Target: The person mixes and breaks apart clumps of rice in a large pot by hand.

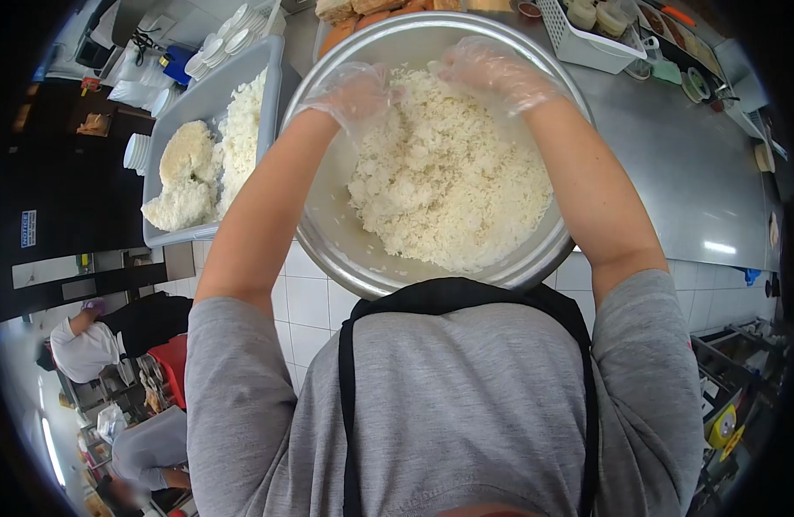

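A large round metal bowl (328, 237) holds a broad heap of white rice (453, 185). My left hand (358, 93), in a clear plastic glove, rests at the upper left of the heap, its fingertips at the rice. Across from it, my right hand (487, 71), gloved the same way, touches the far upper edge of the rice. The fingers of both hands are partly hidden by the gloves and the rice, so their grip is unclear.
Left of the bowl stands a grey tub (276, 95) with more rice. White cups (229, 39) are stacked behind it. A white basket (591, 52) with containers sits on the steel counter (673, 181) at right. Two people (87, 345) are at the lower left.
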Tool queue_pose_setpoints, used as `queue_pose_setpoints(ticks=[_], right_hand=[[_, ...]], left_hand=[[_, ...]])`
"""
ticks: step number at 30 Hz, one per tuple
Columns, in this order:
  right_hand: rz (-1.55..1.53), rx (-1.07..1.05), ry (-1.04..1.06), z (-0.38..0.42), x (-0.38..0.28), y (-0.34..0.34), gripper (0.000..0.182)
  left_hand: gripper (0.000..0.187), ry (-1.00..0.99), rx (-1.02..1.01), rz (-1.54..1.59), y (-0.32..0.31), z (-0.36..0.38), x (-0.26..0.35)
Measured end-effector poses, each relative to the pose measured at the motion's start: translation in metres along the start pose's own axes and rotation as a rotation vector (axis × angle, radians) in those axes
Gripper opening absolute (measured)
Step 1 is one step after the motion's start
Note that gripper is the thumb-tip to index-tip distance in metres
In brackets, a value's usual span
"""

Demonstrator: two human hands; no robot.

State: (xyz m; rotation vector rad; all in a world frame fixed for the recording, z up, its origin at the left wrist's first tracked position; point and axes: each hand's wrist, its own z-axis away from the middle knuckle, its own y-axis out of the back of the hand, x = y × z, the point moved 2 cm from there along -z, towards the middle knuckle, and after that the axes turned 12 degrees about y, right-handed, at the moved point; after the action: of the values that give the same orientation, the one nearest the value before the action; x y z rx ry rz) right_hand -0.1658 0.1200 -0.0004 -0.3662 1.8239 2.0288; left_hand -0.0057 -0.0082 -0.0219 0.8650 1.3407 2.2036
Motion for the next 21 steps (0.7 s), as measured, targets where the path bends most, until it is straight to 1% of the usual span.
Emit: queue_pose_setpoints(ticks=[2, 3, 5, 6, 8, 9, 10, 12, 14, 15, 17, 18, 20, 21], right_hand=[[0.039, 0.165, -0.088, -0.016, 0.021, -0.017, 0.039], [0.040, 0.165, -0.100, -0.014, 0.019, -0.016, 0.039], [0.219, 0.065, -0.031, -0.016, 0.012, -0.014, 0.041], [0.220, 0.062, -0.045, -0.013, 0.009, -0.011, 0.041], [0.116, -0.022, -0.039, -0.004, 0.001, -0.004, 0.041], [0.118, -0.034, -0.042, -0.002, -0.003, 0.001, 0.041], [0.107, -0.070, -0.037, -0.003, -0.007, 0.008, 0.041], [0.091, -0.106, -0.028, -0.011, -0.010, 0.008, 0.041], [0.166, -0.150, -0.006, -0.025, 0.002, -0.005, 0.040], [0.162, -0.157, -0.007, -0.030, 0.006, -0.010, 0.040], [0.202, -0.108, 0.000, -0.036, 0.009, -0.017, 0.040], [0.202, -0.108, -0.003, -0.037, 0.009, -0.020, 0.040], [0.258, -0.058, 0.083, -0.037, 0.008, -0.023, 0.030], [0.259, -0.059, 0.080, -0.037, 0.010, -0.027, 0.030]], left_hand=[[0.059, 0.061, -0.056, -0.145, -0.007, -0.012, 0.007], [0.059, 0.051, -0.061, -0.145, -0.015, -0.014, 0.011], [0.057, 0.118, 0.015, -0.276, -0.026, -0.020, 0.014], [0.057, 0.106, 0.009, -0.274, -0.025, -0.021, 0.014], [0.056, 0.004, -0.002, -0.158, -0.018, -0.022, 0.006], [0.056, 0.004, -0.009, -0.149, -0.023, -0.029, -0.002], [0.055, -0.089, -0.029, -0.339, -0.025, -0.038, -0.006], [0.054, -0.177, -0.051, -0.532, -0.026, -0.043, -0.011], [0.056, -0.079, -0.084, -0.435, -0.014, -0.019, 0.019], [0.056, -0.078, -0.092, -0.432, -0.025, -0.017, 0.016], [0.056, -0.285, 0.155, -0.850, -0.052, -0.018, 0.010], [0.056, -0.289, 0.156, -0.849, -0.056, -0.021, 0.013], [0.054, 0.066, 0.188, -0.157, -0.057, -0.028, 0.015], [0.054, 0.063, 0.187, -0.154, -0.056, -0.025, 0.017]])
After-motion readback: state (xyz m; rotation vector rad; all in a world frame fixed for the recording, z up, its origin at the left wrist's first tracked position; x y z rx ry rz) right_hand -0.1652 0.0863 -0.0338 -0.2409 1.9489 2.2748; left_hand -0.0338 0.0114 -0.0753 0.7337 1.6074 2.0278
